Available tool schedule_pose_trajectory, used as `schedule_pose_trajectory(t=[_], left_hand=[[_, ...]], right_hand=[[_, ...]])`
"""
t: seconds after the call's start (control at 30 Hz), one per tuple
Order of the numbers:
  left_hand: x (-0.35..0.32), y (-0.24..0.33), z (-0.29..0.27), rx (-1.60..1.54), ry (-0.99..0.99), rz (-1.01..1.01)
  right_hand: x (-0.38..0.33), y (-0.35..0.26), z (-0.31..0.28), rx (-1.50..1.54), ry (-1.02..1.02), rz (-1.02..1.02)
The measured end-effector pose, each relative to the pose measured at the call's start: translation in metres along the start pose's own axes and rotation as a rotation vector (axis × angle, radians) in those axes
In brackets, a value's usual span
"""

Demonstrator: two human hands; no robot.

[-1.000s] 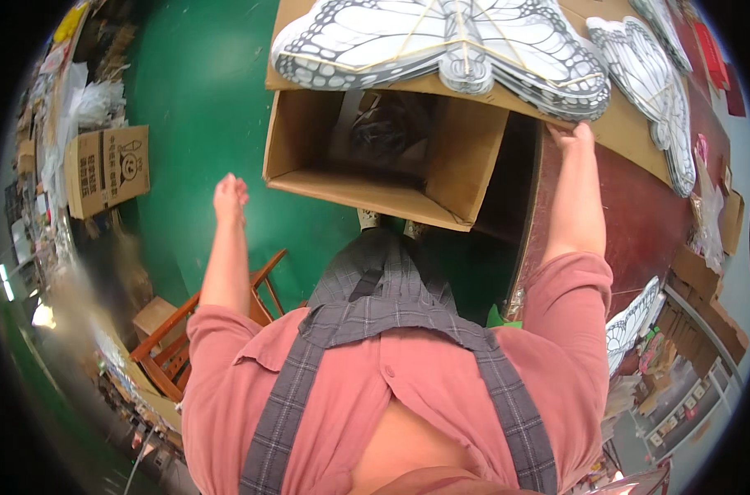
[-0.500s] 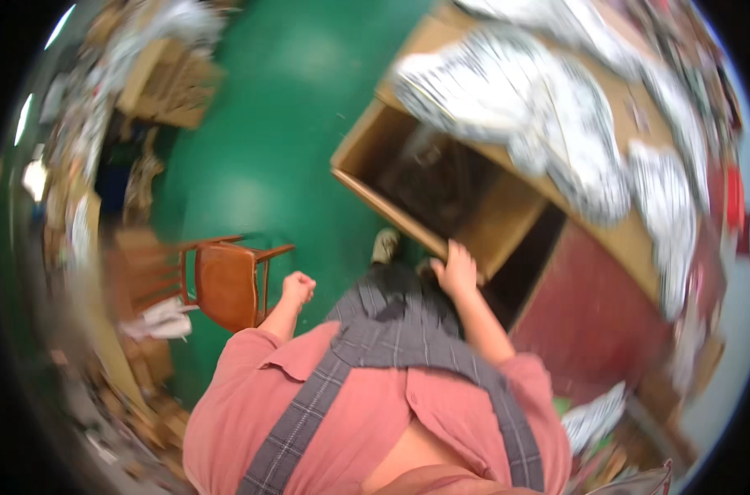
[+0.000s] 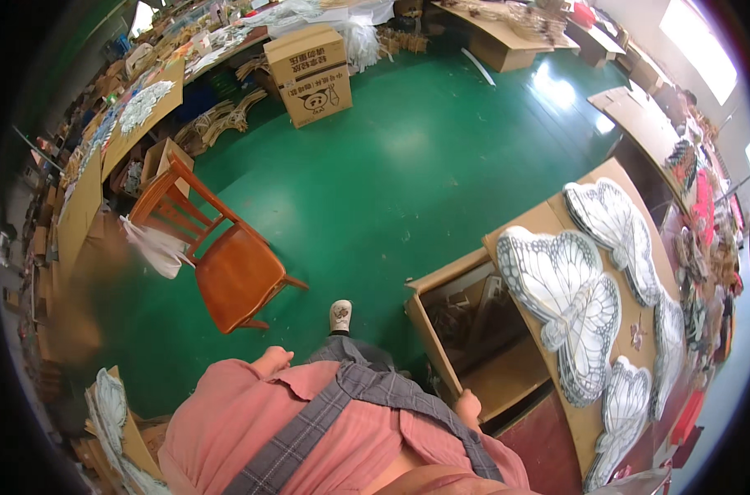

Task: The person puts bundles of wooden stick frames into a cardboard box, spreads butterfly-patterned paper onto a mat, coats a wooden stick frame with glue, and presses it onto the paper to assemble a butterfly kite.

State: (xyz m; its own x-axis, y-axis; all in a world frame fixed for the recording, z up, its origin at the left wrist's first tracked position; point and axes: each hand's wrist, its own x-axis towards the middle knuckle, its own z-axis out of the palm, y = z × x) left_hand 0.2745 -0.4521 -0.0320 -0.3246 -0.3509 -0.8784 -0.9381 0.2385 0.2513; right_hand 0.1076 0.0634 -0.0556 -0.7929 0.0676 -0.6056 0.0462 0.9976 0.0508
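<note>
At the lower middle, my left hand hangs beside my body with its fingers curled in, nothing visible in it. My right hand is at the near edge of an open cardboard box, its fingers closed on the rim. The box lies with its dark opening facing up, and the things inside are too dim to name. Beside it, a cardboard-topped table carries several white butterfly-wing shapes with dark vein lines. One of my shoes shows on the floor ahead.
A brown wooden chair stands to my left, a white plastic bag hanging by its back. Farther off is a printed cardboard carton on the green floor. Cluttered worktables line the left side, the far end and the right.
My view has swung up and turned, showing more of the room. My body has moved relative to the chair and box. My right hand remains at the box's rim; my left stays curled.
</note>
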Motion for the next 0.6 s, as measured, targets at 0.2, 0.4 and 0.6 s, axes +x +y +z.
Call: schedule_pose_trajectory(t=[0.2,0.4,0.6], left_hand=[[0.13,-0.054,-0.003,0.203,0.028,0.199],[0.161,-0.01,-0.119,-0.781,-0.027,0.118],[0.172,0.042,-0.174,-0.497,0.246,0.086]], right_hand=[[0.027,-0.005,-0.022,-0.176,-0.231,0.252],[0.049,-0.068,-0.052,0.133,-0.061,0.431],[0.122,-0.091,-0.011,0.349,-0.115,0.241]])
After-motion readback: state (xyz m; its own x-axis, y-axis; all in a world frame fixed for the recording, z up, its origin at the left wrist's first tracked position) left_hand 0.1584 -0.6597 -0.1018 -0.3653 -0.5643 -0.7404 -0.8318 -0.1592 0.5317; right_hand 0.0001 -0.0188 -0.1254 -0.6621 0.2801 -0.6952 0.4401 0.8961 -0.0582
